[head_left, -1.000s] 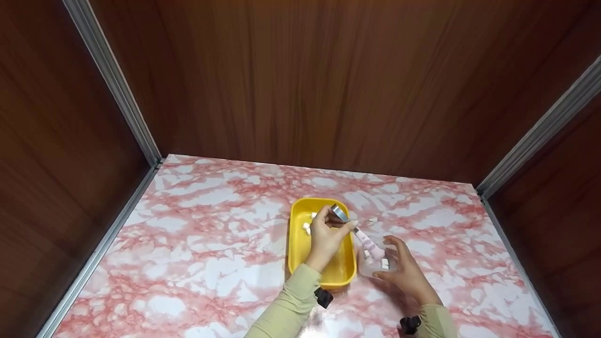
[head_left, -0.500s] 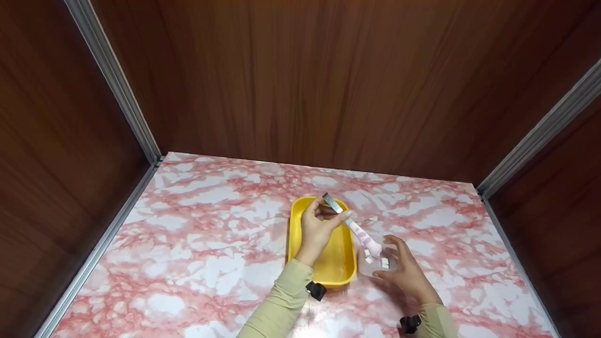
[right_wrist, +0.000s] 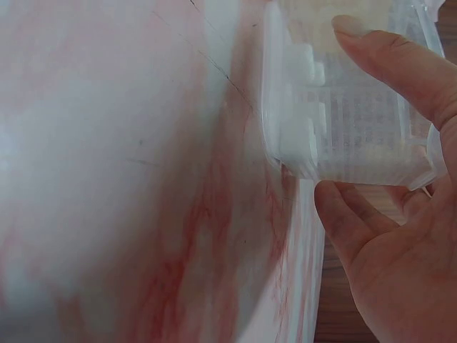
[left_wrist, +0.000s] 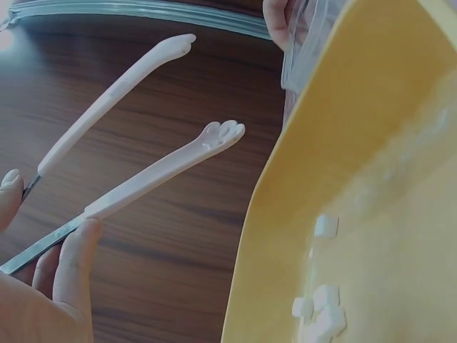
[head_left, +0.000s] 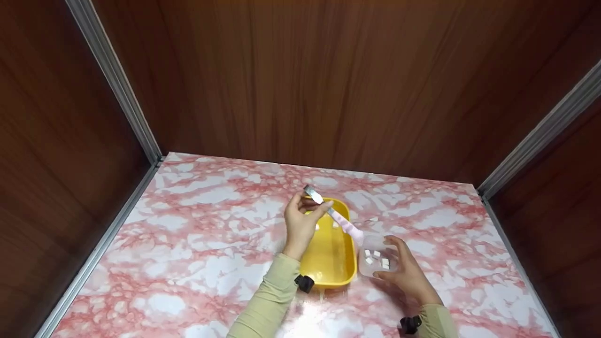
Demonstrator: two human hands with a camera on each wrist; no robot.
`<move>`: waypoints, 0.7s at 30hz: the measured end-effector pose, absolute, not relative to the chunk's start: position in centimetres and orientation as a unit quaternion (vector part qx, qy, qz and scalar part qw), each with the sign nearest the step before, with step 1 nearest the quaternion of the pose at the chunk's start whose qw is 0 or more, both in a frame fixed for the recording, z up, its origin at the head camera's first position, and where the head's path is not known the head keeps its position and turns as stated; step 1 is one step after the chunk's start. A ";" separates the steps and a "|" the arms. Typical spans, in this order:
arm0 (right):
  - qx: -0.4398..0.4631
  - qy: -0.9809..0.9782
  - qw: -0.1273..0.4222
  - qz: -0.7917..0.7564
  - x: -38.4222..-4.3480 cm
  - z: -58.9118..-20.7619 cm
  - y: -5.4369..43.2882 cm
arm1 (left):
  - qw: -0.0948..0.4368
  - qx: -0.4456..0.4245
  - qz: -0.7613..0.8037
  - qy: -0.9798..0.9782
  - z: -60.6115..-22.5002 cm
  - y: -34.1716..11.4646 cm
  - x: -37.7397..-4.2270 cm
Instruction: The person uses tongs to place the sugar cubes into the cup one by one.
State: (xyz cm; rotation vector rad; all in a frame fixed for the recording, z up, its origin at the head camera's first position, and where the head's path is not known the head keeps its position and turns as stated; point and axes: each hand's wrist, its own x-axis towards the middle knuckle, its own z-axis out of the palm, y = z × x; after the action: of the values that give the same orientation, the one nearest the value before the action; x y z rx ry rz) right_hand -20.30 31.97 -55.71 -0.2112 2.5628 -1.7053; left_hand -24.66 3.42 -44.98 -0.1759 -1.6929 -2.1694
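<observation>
Head view: left hand [head_left: 299, 229] pinches pink tongs [head_left: 345, 225], half-curled right hand [head_left: 408, 271] grips clear box [head_left: 374, 242].

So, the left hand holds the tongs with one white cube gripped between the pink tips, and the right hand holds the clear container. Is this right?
One detail is wrong: the pink tips grip nothing; the left wrist view shows them apart. The left hand does hold the tongs, and the right hand the clear container.
</observation>
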 end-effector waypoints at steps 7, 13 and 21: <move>-0.062 0.837 0.031 -0.543 -20.3 -55.6 32.0 | 0.225 -0.057 -0.763 -0.603 -45.0 2.7 -25.2; -0.059 0.835 0.041 -0.545 -20.2 -55.5 32.0 | 0.227 -0.043 -0.762 -0.606 -45.1 2.3 -25.5; -0.070 0.839 0.037 -0.538 -20.3 -55.6 32.1 | 0.235 -0.022 -0.769 -0.594 -45.4 1.9 -25.9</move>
State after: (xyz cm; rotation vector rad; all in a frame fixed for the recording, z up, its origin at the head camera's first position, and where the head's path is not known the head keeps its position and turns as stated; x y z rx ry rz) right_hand -20.33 32.09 -55.56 -0.2152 2.5769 -1.6509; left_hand -25.92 1.90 -45.36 -0.0596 -1.6302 -2.1090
